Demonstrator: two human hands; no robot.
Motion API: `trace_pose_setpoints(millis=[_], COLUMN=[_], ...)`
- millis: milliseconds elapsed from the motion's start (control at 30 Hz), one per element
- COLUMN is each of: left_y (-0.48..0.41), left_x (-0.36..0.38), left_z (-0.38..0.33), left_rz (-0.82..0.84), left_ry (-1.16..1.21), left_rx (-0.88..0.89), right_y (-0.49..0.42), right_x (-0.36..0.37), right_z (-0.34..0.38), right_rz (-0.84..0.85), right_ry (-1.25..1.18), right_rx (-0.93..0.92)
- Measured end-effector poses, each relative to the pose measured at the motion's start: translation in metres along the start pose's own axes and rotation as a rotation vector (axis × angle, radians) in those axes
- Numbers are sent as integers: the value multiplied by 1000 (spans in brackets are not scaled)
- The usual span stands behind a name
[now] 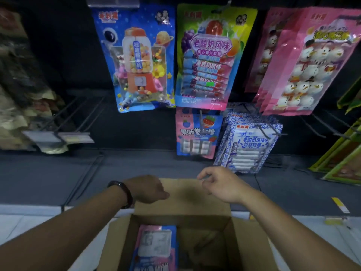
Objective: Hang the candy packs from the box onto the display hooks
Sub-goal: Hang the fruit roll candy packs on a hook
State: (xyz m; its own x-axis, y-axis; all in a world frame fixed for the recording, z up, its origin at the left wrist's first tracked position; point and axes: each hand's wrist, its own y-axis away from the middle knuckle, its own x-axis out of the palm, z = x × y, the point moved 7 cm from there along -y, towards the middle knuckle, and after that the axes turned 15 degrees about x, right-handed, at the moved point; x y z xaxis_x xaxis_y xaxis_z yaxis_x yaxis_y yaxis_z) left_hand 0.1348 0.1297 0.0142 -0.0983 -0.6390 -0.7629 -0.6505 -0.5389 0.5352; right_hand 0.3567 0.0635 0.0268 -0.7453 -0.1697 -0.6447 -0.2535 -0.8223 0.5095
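Observation:
An open cardboard box [240,243] stands at the bottom centre, with pink-and-blue candy packs [156,245] lying in its left half. A matching pink-and-blue pack [197,133] hangs on a low display hook straight ahead. Both my hands hover above the box's far flap [185,194]. My left hand [150,189], with a dark bracelet on its wrist, points down with fingers loosely curled and holds nothing. My right hand [218,183] is held out with fingers loosely bent and apart, also holding nothing.
Other packs hang on the dark panel: a blue gumball pack [140,57], a yellow-purple pack [211,55], pink snowman packs [304,61], blue-white packs [248,141]. Bare wire hooks [78,114] stick out at the left. Green packs [343,153] stand at the right edge.

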Motion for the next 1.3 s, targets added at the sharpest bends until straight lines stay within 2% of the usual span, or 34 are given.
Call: trace_pose_setpoints(millis=[133, 233, 300, 500, 633, 733, 833, 933, 1000, 1033, 1100, 1167, 1300], left_y=[75, 91, 95, 108, 103, 98, 97, 98, 99, 99, 99, 98, 95], left_x=[15, 23, 34, 51, 43, 32, 28, 27, 25, 24, 25, 25, 23], left_z=[11, 20, 29, 51, 56, 51, 50, 50, 50, 51, 52, 53, 57], left_rz=[87, 28, 15, 119, 145, 79, 62, 76, 64, 60, 61, 70, 90], left_ry=[115, 67, 53, -20, -128, -111, -121, -134, -137, -141, -145, -150, -146], left_rx=[-144, -93, -67, -57, -53, -2, 16, 19, 14, 13, 14, 16, 4], right_y=[8, 1, -3, 0, -16, -27, -66, -48, -58, -56, -52, -70, -96], right_x=[31, 89, 138, 264, 312, 336, 378, 359, 370, 372, 373, 391, 400], right_z=[-4, -12, -32, -106, -144, -149, -192, -155, -165, -163, -160, -180, -208], right_rz=[-1, 143, 246, 229, 153, 130, 64, -64, -64, -11, 30, 109, 173], right_ry=[-61, -3, -88, -358, -535, -651, -507, -248, -227, -235, -427, -553, -572], right_rx=[70, 140, 272, 617, 652, 647, 658, 734, 784, 798, 840, 824, 773])
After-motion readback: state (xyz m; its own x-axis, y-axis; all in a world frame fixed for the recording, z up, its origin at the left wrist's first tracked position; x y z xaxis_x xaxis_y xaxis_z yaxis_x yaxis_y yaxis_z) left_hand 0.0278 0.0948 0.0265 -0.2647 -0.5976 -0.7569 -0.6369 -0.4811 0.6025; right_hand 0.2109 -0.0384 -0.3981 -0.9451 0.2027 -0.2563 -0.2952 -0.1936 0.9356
